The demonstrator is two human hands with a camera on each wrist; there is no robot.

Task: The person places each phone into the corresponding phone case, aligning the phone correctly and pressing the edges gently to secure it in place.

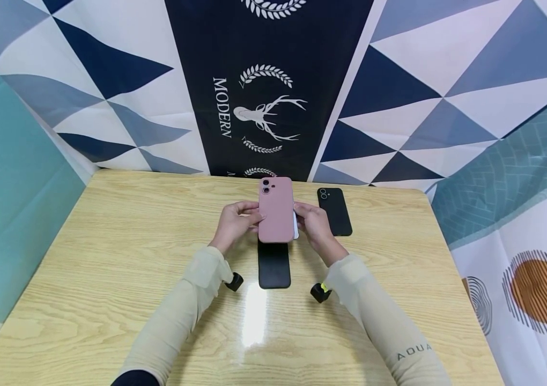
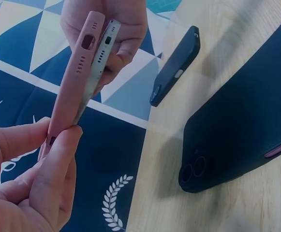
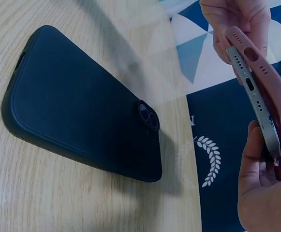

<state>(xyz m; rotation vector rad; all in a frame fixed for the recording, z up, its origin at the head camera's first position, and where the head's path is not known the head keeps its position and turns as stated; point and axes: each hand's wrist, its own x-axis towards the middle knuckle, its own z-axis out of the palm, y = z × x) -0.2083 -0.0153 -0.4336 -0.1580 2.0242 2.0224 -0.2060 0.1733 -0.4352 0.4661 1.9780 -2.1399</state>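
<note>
In the head view a pink phone case [image 1: 275, 212] is held back-up above the table. Under its right side shows the edge of a pale phone [image 1: 296, 228]. My left hand [image 1: 235, 221] pinches the left edge of the case between thumb and fingers. My right hand [image 1: 316, 225] grips the phone's right edge. In the right wrist view, phone [image 3: 254, 94] and case [image 3: 271, 84] meet near the left hand, with a gap between them towards the right hand. Both bottom ends, with port openings, face the wrist cameras.
Below the hands lies a black phone or phone case [image 1: 274, 268] with two camera rings, seen in the wrist views. A second black one [image 1: 336, 212] lies right of my right hand. They rest on a wooden table [image 1: 133, 257], with a patterned cloth [image 1: 273, 53] behind.
</note>
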